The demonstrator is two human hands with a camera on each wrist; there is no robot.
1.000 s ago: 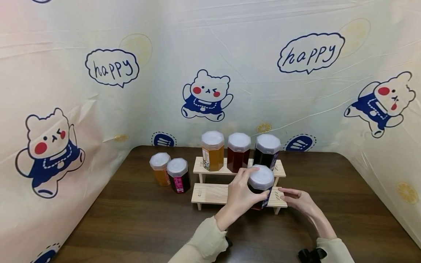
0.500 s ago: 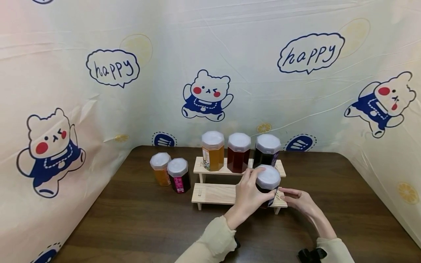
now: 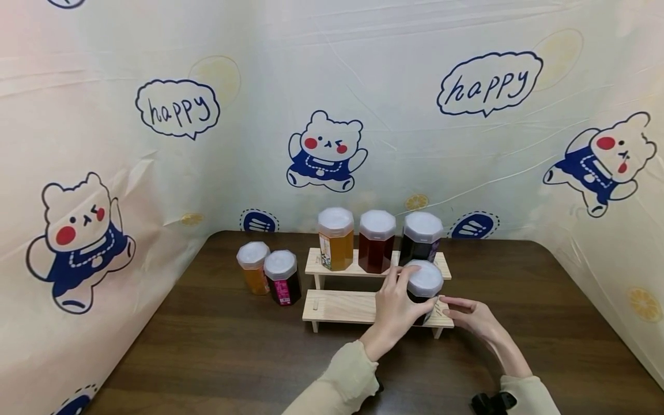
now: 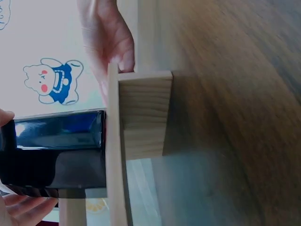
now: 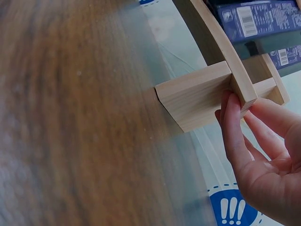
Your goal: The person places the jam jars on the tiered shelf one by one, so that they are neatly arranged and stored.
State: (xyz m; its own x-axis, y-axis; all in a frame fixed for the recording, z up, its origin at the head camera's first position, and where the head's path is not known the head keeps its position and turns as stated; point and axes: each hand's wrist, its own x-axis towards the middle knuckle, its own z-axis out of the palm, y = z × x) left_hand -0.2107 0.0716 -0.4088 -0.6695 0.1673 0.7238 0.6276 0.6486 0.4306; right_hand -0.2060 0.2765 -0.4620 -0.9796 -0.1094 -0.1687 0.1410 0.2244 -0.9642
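On the right end of the lower board of a two-tier wooden stand (image 3: 339, 306) stands a dark jar (image 3: 425, 280) with a whitish octagonal lid. My left hand (image 3: 395, 305) grips this jar from the left, fingers behind and thumb in front. The left wrist view shows the dark jar (image 4: 56, 160) upright with its base against the board. My right hand (image 3: 479, 321) pinches the right end of the lower board between thumb and fingers. That grip on the board's corner is plain in the right wrist view, where the right hand (image 5: 270, 157) is near a stand leg (image 5: 197, 96).
The upper tier bears an amber jar (image 3: 335, 245), a red-brown jar (image 3: 376, 248) and another dark jar (image 3: 419, 239). Left of the stand, an orange jar (image 3: 254, 274) and a dark jar with a pink label (image 3: 282, 285) stand on the brown table (image 3: 218, 357). A printed curtain (image 3: 404, 155) hangs behind.
My left hand has carried the dark jar to the right along the lower board and slightly down, onto its right end. The right hand has stayed at the board's end.
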